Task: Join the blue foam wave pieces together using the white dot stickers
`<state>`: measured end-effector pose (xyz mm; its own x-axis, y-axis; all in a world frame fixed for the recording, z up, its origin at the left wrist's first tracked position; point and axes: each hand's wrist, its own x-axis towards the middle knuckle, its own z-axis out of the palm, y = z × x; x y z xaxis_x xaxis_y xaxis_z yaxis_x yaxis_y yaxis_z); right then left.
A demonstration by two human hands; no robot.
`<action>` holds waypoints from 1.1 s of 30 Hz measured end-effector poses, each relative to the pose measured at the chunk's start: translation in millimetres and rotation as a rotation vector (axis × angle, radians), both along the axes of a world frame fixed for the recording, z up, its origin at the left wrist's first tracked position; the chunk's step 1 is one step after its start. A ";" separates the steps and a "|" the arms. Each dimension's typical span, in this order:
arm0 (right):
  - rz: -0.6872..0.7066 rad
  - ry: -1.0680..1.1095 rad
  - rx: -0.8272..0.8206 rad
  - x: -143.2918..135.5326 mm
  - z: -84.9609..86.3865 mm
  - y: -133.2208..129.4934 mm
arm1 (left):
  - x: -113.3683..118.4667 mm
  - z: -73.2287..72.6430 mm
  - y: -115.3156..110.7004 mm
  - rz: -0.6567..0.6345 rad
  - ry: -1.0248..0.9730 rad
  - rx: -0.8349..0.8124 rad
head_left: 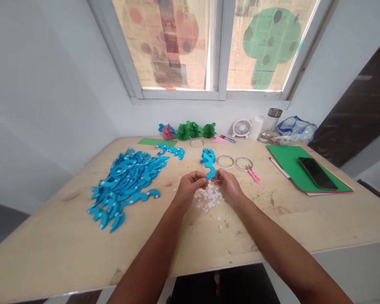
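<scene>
A curved blue paper piece (211,171), shaped like a wavy strip, is held upright between both hands at the middle of the table. My left hand (191,188) pinches its lower left edge with thumb and forefinger. On the opposite side, the closed fingers of my right hand (229,185) grip its right edge. Just behind it lie more blue cut-outs (208,154), partly hidden by the held piece. Small white paper bits (210,197) are scattered on the wood below and between my hands.
A large heap of blue paper pieces (126,173) spreads to the left. Metal rings (225,161) and pink-handled snips (253,174) lie beyond my right hand. A phone (317,173) rests on green sheets (285,158). Green paper ornaments (194,129), a fan (242,127) and a bottle (270,126) line the wall.
</scene>
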<state>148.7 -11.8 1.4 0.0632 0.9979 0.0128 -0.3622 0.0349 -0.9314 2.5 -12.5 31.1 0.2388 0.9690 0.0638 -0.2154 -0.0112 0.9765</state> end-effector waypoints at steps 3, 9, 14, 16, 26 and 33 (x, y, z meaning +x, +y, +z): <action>0.091 0.102 -0.025 1.2 2.7 -0.8 | 1.3 -3.8 0.9 -0.023 -0.029 -0.041; 0.265 0.245 -0.042 4.2 10.0 -5.2 | 3.3 -14.4 4.4 -0.146 -0.209 -0.184; 0.350 0.318 -0.063 6.3 12.2 -7.8 | 1.7 -15.9 4.1 -0.253 -0.294 -0.252; 0.353 0.299 -0.056 6.4 12.9 -8.2 | 1.5 -15.6 3.6 -0.274 -0.299 -0.261; 0.336 0.292 -0.023 4.9 16.5 -10.8 | 2.9 -15.0 3.3 -0.288 -0.282 -0.259; 0.295 0.399 -0.046 6.0 15.6 -9.6 | 2.3 -15.4 4.8 -0.284 -0.210 -0.203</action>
